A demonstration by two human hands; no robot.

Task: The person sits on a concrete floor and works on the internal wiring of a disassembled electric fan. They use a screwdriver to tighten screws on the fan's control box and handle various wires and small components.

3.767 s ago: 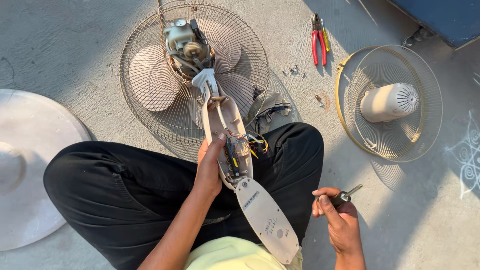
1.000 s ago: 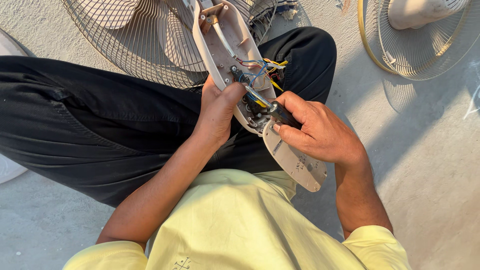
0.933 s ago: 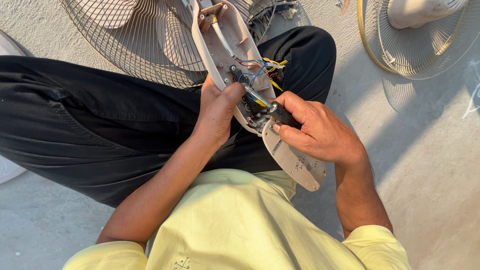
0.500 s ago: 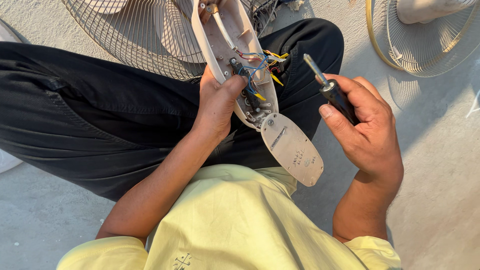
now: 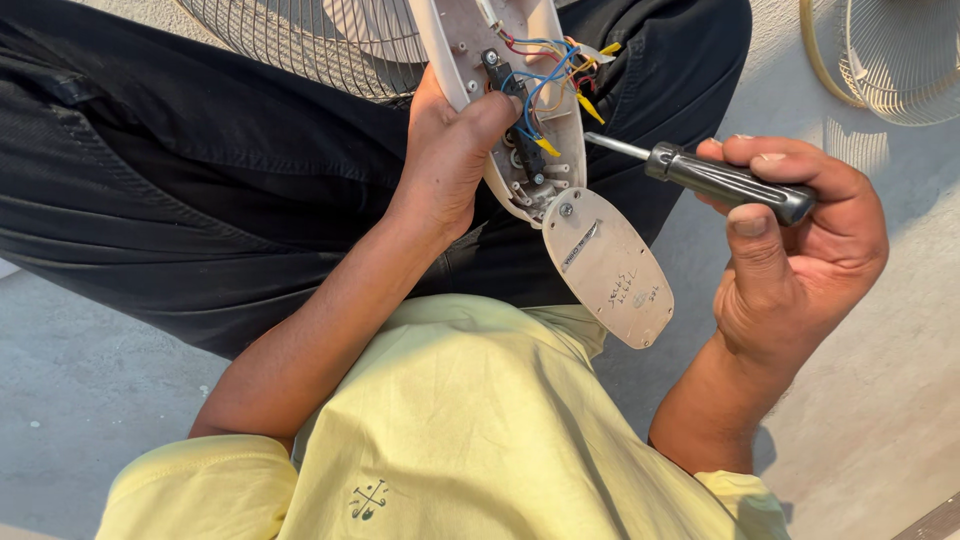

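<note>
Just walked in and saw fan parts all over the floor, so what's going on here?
A person sits on the floor with an opened fan housing across their lap, its coloured wires exposed. The left hand grips the housing, thumb pressed inside it. The right hand holds a black-handled screwdriver, its tip pointing toward the wiring without touching. A beige cover plate hangs from the housing's lower end. Wire fan guards lie nearby.

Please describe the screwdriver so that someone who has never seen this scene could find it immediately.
Start from the open cream fan housing with coloured wires that lies across the person's lap, gripped by the left hand. Look to its right: the right hand holds the screwdriver. It is the only tool here, with a dark handle and a thin bright metal shaft that points toward the wires.
</note>
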